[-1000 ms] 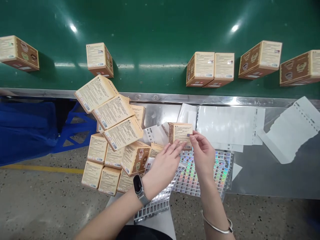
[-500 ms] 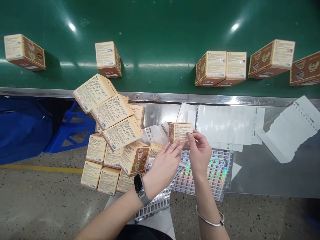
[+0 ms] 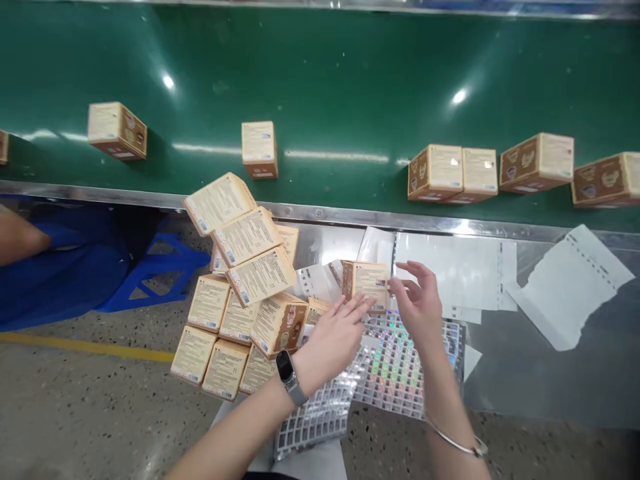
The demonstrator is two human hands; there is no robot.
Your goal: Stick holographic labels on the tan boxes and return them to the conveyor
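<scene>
A small tan and brown box (image 3: pixel 370 283) sits on the metal ledge, printed side up, with a small sticker near its right edge. My left hand (image 3: pixel 336 340) lies with spread fingers on the box's lower left part. Beside the box's right edge, my right hand (image 3: pixel 417 303) is raised, its fingers apart and nothing seen between them. Below both hands are sheets of small shiny stickers (image 3: pixel 395 380), partly covered by my wrists. Several similar boxes (image 3: pixel 260 275) are stacked to the left of my left hand.
Several boxes (image 3: pixel 435 170) stand on the green surface (image 3: pixel 340 80) beyond the metal rail. White backing sheets (image 3: pixel 450 267) and a torn white sheet (image 3: pixel 570 293) lie on the right. A person's arm (image 3: pixel 20 235) and a blue stool (image 3: pixel 165 267) are at the left.
My right hand has come off the box and opened to its right. My left hand stays on the box. The view has shifted, and the arm at the far left has appeared.
</scene>
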